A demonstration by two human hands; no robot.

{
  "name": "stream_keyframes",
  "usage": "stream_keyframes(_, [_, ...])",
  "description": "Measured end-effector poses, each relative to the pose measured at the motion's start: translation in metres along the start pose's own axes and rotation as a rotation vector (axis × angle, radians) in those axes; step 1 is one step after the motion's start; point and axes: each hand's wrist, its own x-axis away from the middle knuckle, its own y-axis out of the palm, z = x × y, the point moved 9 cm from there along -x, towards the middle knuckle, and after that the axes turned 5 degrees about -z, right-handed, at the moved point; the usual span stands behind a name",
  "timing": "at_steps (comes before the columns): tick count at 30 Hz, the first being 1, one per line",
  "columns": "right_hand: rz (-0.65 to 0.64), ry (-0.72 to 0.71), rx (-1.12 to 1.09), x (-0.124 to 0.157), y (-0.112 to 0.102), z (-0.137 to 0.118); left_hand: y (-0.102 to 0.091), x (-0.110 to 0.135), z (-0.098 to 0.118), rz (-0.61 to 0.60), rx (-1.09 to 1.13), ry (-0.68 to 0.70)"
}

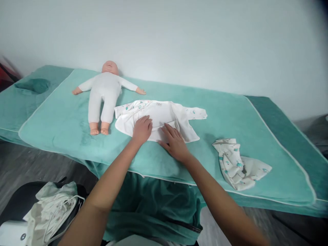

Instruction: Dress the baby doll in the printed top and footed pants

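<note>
A small white baby top (pixel 164 114) with tiny teal prints lies spread on a teal towel (pixel 64 123), its inside facing up and one sleeve stretched to the right. My left hand (pixel 141 129) rests palm down on the garment's near left part. My right hand (pixel 174 141) lies flat at its near edge, fingers apart. Neither hand grips anything. To the left of the top a baby doll (pixel 102 94) in a white suit lies on its back, arms out.
A crumpled pair of printed baby trousers (pixel 238 164) lies at the right of the towel. A folded teal cloth (pixel 34 84) sits at the far left. Below the table's near left edge a dark seat holds a white bag (pixel 48 208). A pale wall stands behind.
</note>
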Motion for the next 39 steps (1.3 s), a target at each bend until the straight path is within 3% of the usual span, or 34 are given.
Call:
stream_keyframes(4, [0.066,0.02,-0.024,0.034,-0.017,0.011,-0.015,0.047,0.015,0.054,0.044,0.051])
stream_keyframes(8, [0.063,0.023,0.093,0.034,-0.021,0.022,-0.026,0.072,0.02,0.098,0.005,0.038])
stream_keyframes(13, [0.056,0.02,0.182,0.027,-0.021,0.023,-0.024,0.072,0.016,0.059,-0.103,-0.032])
stream_keyframes(21, [0.07,-0.017,0.224,0.037,-0.027,0.017,-0.019,0.072,0.016,0.057,-0.134,-0.022])
stream_keyframes(25, [0.095,0.056,0.26,0.029,-0.031,0.013,-0.018,0.071,0.016,0.053,-0.119,-0.026])
stream_keyframes(30, [0.094,0.121,0.087,-0.016,-0.02,0.001,-0.017,0.071,0.014,0.015,-0.093,-0.064])
stream_keyframes(36, [-0.14,0.069,0.046,-0.112,0.034,-0.019,-0.013,0.071,0.011,-0.033,-0.076,-0.105])
stream_keyframes(39, [-0.195,0.073,0.079,-0.15,0.05,-0.02,-0.012,0.071,0.01,-0.044,-0.09,-0.109])
